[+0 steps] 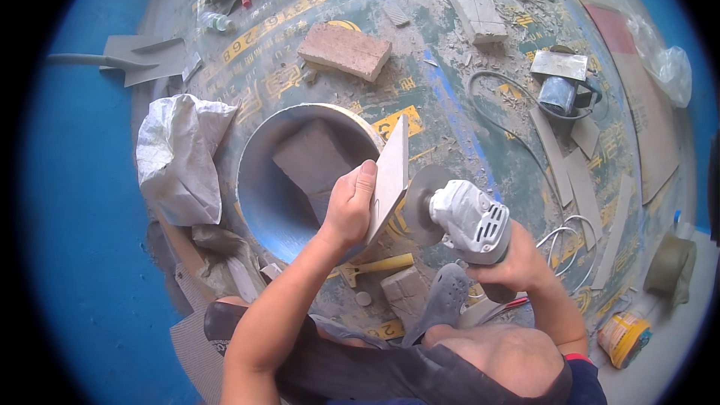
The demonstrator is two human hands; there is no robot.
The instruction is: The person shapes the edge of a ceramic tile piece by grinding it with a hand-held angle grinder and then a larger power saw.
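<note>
My left hand [349,199] grips a pale tile piece [391,172], thumb over its face, and holds it tilted on edge above the right rim of a round bucket [262,206]. Inside the bucket lies a dusty block [311,154]. An angle grinder [469,217] with a white, dusty head is in my right hand [514,262], fingers wrapped round its body. Its round disc [426,202] faces the tile's right edge, very close to it; whether they touch I cannot tell. The disc's spin cannot be made out either.
A reddish brick [345,49] lies beyond the bucket, a white sack [184,154] to its left. A shovel [146,60] is at far left. At right are a corded power tool [559,90], tile strips [551,154] and a yellow tub [626,337]. A yellow-handled tool [382,266] lies near my foot.
</note>
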